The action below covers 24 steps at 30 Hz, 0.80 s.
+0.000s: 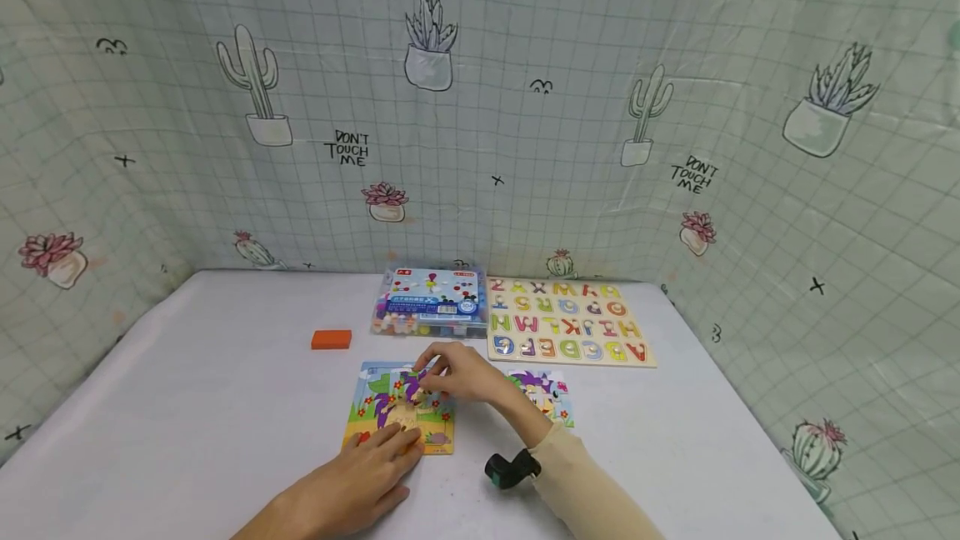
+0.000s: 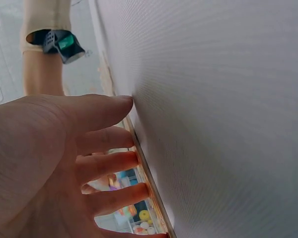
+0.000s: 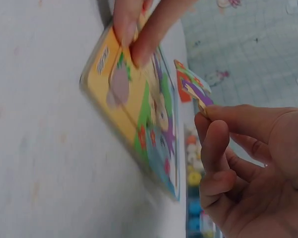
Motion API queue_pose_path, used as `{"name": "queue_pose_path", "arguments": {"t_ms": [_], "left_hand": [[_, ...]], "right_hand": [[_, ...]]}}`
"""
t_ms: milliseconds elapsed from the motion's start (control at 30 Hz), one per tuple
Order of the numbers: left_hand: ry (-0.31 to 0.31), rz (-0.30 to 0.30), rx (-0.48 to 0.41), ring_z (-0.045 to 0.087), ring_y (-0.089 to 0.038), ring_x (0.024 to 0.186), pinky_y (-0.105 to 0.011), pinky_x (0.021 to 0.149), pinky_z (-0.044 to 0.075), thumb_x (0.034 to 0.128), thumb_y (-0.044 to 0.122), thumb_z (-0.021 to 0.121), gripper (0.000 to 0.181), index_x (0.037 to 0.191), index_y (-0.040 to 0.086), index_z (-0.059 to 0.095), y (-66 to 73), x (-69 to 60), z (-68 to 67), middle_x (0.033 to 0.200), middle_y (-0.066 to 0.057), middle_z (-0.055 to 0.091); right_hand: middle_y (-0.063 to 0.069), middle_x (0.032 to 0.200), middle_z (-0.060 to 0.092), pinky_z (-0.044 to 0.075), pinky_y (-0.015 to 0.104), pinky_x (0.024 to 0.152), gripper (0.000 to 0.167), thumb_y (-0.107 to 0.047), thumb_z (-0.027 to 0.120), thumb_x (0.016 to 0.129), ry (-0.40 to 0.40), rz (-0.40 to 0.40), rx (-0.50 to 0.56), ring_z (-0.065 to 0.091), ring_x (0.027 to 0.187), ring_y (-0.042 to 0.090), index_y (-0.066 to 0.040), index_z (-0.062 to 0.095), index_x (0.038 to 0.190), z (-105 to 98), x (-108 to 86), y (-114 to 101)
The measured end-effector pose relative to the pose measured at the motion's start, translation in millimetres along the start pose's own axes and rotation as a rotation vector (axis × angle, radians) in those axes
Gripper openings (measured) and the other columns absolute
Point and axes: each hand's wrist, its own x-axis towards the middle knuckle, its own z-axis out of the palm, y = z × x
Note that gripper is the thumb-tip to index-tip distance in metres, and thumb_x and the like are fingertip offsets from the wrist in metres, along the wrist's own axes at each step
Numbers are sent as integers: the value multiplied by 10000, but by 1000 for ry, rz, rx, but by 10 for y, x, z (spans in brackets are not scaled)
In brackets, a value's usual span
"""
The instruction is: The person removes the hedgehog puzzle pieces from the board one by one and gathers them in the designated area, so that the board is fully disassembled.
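A colourful wooden jigsaw board [image 1: 442,443] lies on the white table, partly filled with pieces and with a bare wood patch in its middle. My left hand [image 1: 371,473] rests on its near edge with fingers extended. In the left wrist view, the fingertips [image 2: 121,161] touch the board's edge. My right hand [image 1: 459,369] is over the far right part of the board. Thumb and index finger pinch a jigsaw piece [image 3: 196,87] with purple, green and red print, held above the board in the right wrist view. The other fingers are curled loosely.
More jigsaw pieces [image 1: 558,394] lie right of the board, partly behind the right forearm. Behind stand a clear plastic box [image 1: 435,294] of coloured parts and a wooden alphabet board [image 1: 566,323]. An orange-red block [image 1: 332,339] lies at left. A patterned cloth [image 1: 480,132] surrounds the table.
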Motion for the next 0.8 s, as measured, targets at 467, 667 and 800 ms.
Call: {"name": "queue_pose_path", "arguments": {"t_ms": [467,667,800], "left_hand": [[1,-27,-2,333,-295,1454,-654,1112,324,956,435,589,530,1434,216,517,21,28,-11,1540,7,425],[7,-16,-27,330,-300,1456,-659,1115,314,959,418,591,526,1436,210,515,22,9,1,1548,6,414],[7,-9,-43,335,-300,1448,-670,1111,309,959,413,591,526,1437,206,514,20,1,11,1551,8,410]], "right_hand": [[79,899,706,540,314,569,140,-136,642,954,-21,69,-4,612,632,218,-84,651,1084,-466,-539,382],[129,861,704,498,233,541,149,-127,634,956,-53,63,-5,560,577,115,-57,653,1086,-511,-687,533],[136,826,688,469,212,521,160,-110,630,955,-53,56,2,538,565,98,-25,650,1089,-532,-753,597]]}}
